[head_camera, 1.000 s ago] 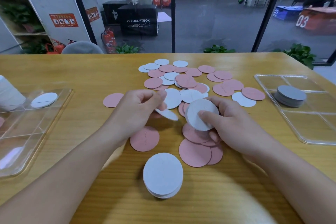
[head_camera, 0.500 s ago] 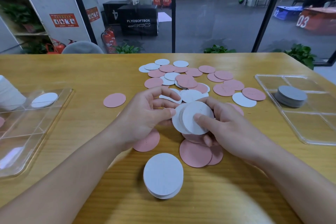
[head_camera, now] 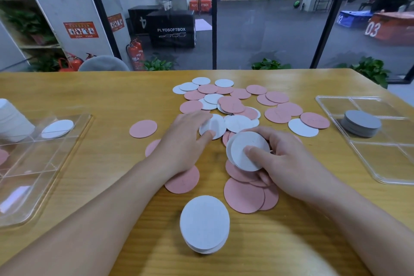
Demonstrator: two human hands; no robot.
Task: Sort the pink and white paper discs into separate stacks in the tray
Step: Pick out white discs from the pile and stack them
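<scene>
Left of both hands, a clear divided tray [head_camera: 67, 141] on the wooden surface [head_camera: 89, 96] holds one white disc [head_camera: 57, 128] lying flat in a far compartment; a pink edge shows in a nearer compartment at the frame border. The left hand [head_camera: 181, 141] is released, fingers extended, fingertips resting on a flat white disc [head_camera: 216, 125] in the loose pile of pink and white discs [head_camera: 235, 105], which spreads beyond both hands. A stack of white discs [head_camera: 205, 224] lies flat on the surface nearer the camera than both hands. The right hand [head_camera: 284, 159] is grasping a small stack of white discs [head_camera: 246, 151], thumb across its face, discs tilted up toward the camera. Right of this hand, a second clear tray [head_camera: 380, 163] holds a flat stack of grey discs [head_camera: 361, 122] in a far compartment
</scene>
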